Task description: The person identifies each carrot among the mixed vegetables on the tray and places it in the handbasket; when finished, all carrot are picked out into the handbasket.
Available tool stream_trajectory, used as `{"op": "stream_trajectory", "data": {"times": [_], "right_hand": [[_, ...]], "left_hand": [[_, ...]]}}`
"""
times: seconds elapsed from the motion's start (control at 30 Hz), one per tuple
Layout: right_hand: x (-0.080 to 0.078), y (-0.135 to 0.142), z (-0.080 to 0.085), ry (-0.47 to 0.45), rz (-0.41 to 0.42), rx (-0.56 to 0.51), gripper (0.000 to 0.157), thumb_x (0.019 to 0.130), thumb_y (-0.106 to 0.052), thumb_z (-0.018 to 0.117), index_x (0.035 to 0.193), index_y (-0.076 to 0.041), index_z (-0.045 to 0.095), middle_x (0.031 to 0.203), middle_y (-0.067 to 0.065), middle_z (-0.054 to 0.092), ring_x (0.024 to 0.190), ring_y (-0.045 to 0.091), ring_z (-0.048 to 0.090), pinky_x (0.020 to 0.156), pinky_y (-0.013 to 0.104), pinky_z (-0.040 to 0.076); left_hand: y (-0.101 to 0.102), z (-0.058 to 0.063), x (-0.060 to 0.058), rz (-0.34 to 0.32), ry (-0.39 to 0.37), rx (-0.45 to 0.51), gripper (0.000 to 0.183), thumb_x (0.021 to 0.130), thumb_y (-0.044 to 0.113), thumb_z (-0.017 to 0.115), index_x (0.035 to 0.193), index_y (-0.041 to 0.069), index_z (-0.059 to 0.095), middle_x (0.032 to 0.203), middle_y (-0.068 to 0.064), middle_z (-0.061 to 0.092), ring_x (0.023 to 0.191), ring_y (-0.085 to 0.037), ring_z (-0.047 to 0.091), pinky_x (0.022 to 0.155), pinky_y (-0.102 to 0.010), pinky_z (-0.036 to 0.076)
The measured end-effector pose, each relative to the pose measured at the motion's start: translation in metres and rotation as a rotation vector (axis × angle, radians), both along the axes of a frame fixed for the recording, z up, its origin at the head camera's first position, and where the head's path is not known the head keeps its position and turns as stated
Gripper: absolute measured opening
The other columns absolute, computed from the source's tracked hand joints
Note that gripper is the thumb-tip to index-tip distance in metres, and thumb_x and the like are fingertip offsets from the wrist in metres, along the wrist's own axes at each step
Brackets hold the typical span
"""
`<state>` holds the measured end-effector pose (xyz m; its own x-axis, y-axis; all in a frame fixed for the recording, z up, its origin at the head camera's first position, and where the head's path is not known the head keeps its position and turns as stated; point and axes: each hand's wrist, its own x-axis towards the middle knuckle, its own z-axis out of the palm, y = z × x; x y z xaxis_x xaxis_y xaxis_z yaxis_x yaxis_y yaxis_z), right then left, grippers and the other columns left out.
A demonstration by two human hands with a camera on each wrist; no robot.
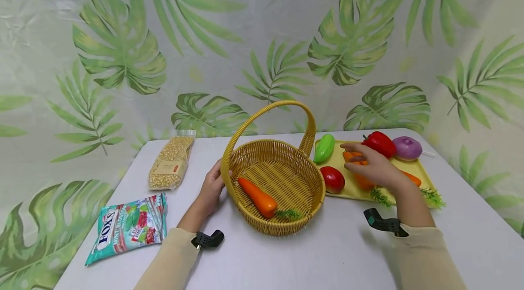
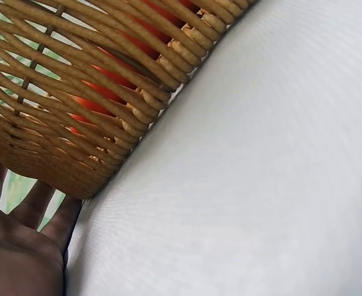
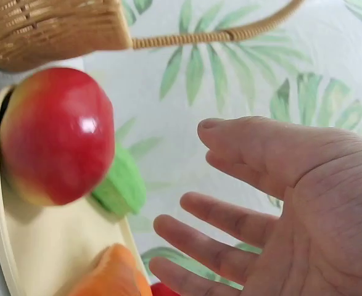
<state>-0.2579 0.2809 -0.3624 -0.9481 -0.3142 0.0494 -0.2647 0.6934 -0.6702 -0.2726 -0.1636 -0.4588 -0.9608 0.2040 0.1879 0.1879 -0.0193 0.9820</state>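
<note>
My left hand [image 1: 210, 190] rests against the left outer side of a woven basket [image 1: 262, 226] with an arched handle, its fingertips partly hidden. From the left wrist, straight fingers [image 2: 20, 213] show along the weave. Inside the basket lies an orange carrot [image 1: 258, 197] with green leaves. Holding nothing, my right hand [image 1: 378, 172] hovers over a yellow tray [image 1: 335, 156] with fingers spread. Nearby on the tray are a red, yellow-tinged fruit [image 3: 57, 135], a green vegetable [image 1: 324, 148] and an orange pepper [image 3: 110, 277], partly hidden by the hand in the head view.
At the tray's far right are a red bell pepper [image 1: 380, 143] and a purple onion [image 1: 407, 148]; another carrot [image 1: 412, 178] lies nearer. On the left are a bag of yellow kernels [image 1: 172, 160] and a teal candy bag [image 1: 128, 224]. A leaf-patterned curtain [image 1: 270, 72] hangs behind.
</note>
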Motion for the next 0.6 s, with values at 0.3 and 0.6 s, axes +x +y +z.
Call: {"op": "stream_trajectory", "data": {"times": [0.3,0.6], "right_hand": [[0.003,0.021,-0.003,-0.047,-0.021,0.010,0.058,0.099,-0.035,0.060,0.149,-0.010,0.043,0.147,0.024,0.049,0.127,0.047,0.054,0.097,0.051,0.052],[0.004,0.029,-0.007,-0.093,-0.026,0.014,0.059,0.100,-0.034,0.059,0.150,-0.009,0.042,0.147,0.026,0.048,0.128,0.048,0.051,0.096,0.052,0.053]], "left_hand": [[0.000,-0.001,0.000,-0.004,-0.012,0.009,0.049,0.102,0.015,0.049,0.150,0.017,0.043,0.155,-0.008,0.043,0.140,-0.024,0.039,0.110,-0.037,0.036],[0.000,-0.003,-0.001,-0.002,0.010,-0.011,0.050,0.102,0.017,0.048,0.151,0.018,0.041,0.155,-0.008,0.043,0.138,-0.023,0.040,0.108,-0.036,0.037]]}}
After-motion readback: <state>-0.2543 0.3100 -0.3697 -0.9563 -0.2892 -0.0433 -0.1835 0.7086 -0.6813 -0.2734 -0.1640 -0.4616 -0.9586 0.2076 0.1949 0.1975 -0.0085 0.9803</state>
